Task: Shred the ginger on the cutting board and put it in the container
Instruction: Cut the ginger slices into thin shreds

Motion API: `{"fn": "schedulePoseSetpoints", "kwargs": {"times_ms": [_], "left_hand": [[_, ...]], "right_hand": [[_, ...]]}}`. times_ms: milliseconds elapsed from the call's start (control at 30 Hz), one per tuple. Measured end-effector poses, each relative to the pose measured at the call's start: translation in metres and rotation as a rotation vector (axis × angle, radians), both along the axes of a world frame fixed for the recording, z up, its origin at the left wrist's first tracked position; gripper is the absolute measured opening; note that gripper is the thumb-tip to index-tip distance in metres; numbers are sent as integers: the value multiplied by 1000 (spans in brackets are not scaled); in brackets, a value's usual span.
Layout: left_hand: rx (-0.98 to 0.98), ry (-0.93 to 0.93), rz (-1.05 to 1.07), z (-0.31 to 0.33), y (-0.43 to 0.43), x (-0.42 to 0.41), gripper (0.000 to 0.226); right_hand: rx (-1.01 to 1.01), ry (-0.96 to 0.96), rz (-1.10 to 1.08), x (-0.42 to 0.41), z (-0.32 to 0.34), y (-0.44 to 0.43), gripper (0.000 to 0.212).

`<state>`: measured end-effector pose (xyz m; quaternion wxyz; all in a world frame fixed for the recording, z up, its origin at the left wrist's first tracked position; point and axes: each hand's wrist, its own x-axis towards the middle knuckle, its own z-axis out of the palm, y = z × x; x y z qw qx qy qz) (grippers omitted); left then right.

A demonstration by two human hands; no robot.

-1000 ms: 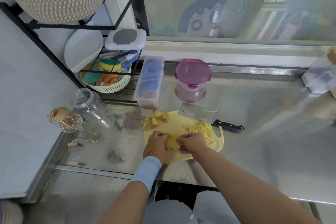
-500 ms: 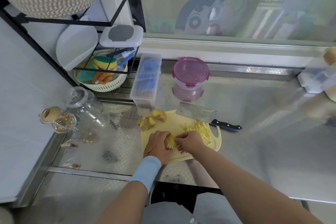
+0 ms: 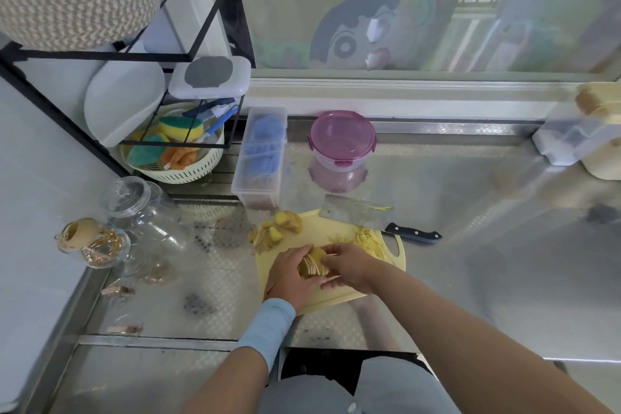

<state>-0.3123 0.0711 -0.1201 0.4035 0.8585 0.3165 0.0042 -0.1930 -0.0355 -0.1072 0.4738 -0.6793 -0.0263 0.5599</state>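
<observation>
On the yellow cutting board, my left hand and my right hand both grip a stack of thin ginger slices between them. A pile of shredded ginger lies at the board's right side. Whole ginger pieces sit at its far left corner. The cleaver rests across the board's far edge, black handle pointing right. A round container with a purple lid stands behind the board, lid on.
A clear oblong box with blue contents stands left of the purple container. Glass jars and a basket of sponges under a black wire rack fill the left. A white box sits far right on the steel counter.
Both hands stay on the ginger at the board's near side; the fingers have spread, and the lump now shows as a fanned stack of slices. The camera has shifted slightly.
</observation>
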Motion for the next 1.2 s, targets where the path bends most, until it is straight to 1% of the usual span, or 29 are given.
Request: {"fn": "schedulePoseSetpoints", "kwargs": {"times_ms": [100,167,233,300,367,500,567,600,633,667,733,800,867,933,1000,1067,1200], "left_hand": [[29,46,-74,-2,0,1,72],[82,75,-124,-4,0,2,71],[130,66,-140,-6,-1,3,69],[135,56,-137,-10,-1,2,73],[150,93,-158,-11,-1,0,78],[154,196,-239,-12,3,-3,93],[158,200,-217,-9,5,-6,96],[164,184,-195,-7,6,-8,92],[169,163,-183,-7,7,-10,84],[168,141,-185,-7,8,-13,75],[129,105,-193,-8,11,-20,61],[92,86,-195,-9,13,-24,58],[79,73,-186,-8,14,-25,60],[51,74,-159,-6,13,-23,60],[47,67,-174,-5,13,-19,54],[62,57,-178,-3,14,-17,48],[94,26,-156,-4,16,-15,43]], "right_hand": [[-54,-91,39,-2,-3,-2,20],[-99,-138,40,-5,-3,-3,20],[-141,-212,71,-6,-1,-2,19],[-212,-358,184,-5,0,0,36],[-264,-495,270,-6,1,3,43],[-343,-629,246,-4,-5,1,32],[-366,-662,240,-5,-7,-1,19],[-368,-666,231,-5,-6,-1,9],[-372,-670,224,-5,-6,-2,13],[-377,-685,233,-4,-5,-3,22],[-380,-771,284,-5,-2,-5,33],[-343,-891,346,-8,2,-5,39],[-271,-989,462,-12,5,-4,37],[-241,-1038,620,-16,6,-2,39],[-251,-1045,712,-17,6,-1,42],[-261,-1040,722,-17,5,-1,42],[-252,-1007,687,-15,3,-3,43]]}}
